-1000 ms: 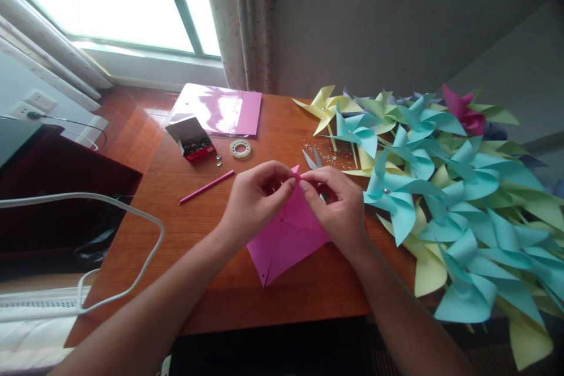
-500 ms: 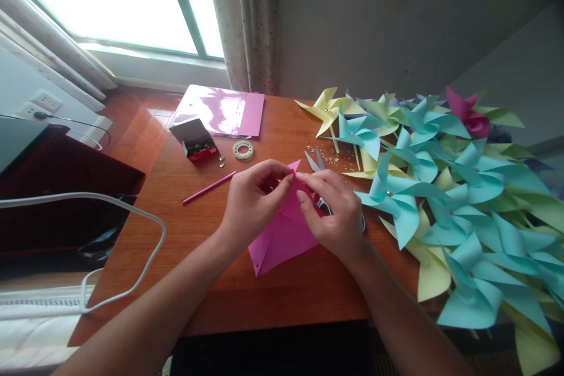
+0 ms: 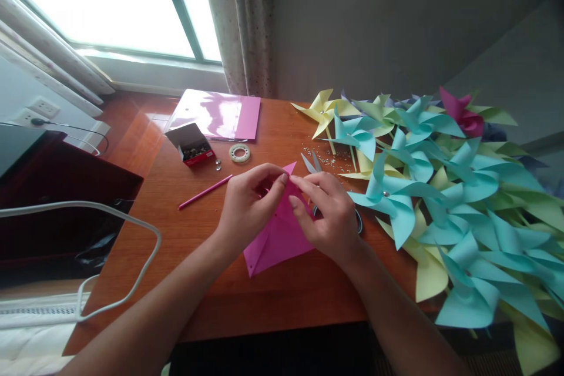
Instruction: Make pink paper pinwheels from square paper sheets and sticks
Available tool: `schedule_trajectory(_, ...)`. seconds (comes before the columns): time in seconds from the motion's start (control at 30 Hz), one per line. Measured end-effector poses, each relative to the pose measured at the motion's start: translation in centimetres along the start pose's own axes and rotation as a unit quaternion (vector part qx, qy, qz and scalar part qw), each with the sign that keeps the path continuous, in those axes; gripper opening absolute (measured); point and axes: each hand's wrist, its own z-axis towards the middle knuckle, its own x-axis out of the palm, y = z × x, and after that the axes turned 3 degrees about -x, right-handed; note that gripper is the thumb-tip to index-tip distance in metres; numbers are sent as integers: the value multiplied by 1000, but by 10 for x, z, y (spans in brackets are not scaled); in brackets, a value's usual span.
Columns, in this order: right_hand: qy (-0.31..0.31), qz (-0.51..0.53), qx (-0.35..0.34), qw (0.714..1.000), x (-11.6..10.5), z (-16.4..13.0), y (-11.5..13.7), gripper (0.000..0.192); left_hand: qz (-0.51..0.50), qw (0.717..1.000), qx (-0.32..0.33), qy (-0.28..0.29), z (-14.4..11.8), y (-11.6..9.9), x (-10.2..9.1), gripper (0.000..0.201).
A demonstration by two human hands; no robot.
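Both hands pinch the pink paper sheet (image 3: 275, 238) at its upper corner: left hand (image 3: 247, 202) with thumb and forefinger closed on a flap from the left, right hand (image 3: 328, 214) with fingertips closed on the neighbouring flap from the right. Fingertips nearly meet above the sheet's middle.

Wooden table (image 3: 264, 294): sheet lies near its front centre, lower point on the wood, upper part lifted between the hands.

Pinwheel pile (image 3: 440, 200), blue, yellow, one pink, fills the right side, just beside the right hand.

Pink paper stack (image 3: 220, 114) at the back left. Small box (image 3: 191, 144), tape roll (image 3: 239, 153) and pink stick (image 3: 205, 191) lie in front of it, apart from the hands. Scissors (image 3: 311, 163) mostly hidden behind the right hand.

Judgement on handling: sheet is light, thin, flexible; creases or tears readily at cuts. Best held by flap tips, lightly, with the centre supported.
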Motion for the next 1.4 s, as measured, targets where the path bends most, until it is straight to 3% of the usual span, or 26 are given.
schedule_trajectory(0.2, 4, 189, 151, 970, -12, 7, 1, 19, 15, 999, 12, 30, -2, -3, 0, 16)
schedule_trajectory(0.33, -8, 232, 225, 946, -13, 10, -2, 13, 22, 998, 31, 54, -3, -4, 2, 15)
schedule_trajectory(0.5, -6, 256, 237, 937, -10, 9, -4, 7, 25, 996, 49, 76, -4, -4, 2, 14)
schedule_trajectory(1.03, 5, 220, 213, 952, -8, 10, -3, 9, 16, 996, 38, 83, -4, -2, 3, 15)
schedule_trajectory(1.13, 4, 168, 198, 966, -17, 13, -8, 11, 11, 997, 31, 77, -4, -2, 3, 16)
schedule_trajectory(1.27, -15, -13, 191, 981, -35, 3, -15, 18, -1, 997, 11, 72, -5, -2, 2, 19)
schedule_trajectory(1.4, 66, -217, 197, 954, -43, -26, -11, 27, -21, 998, -6, 65, -4, -5, 0, 19)
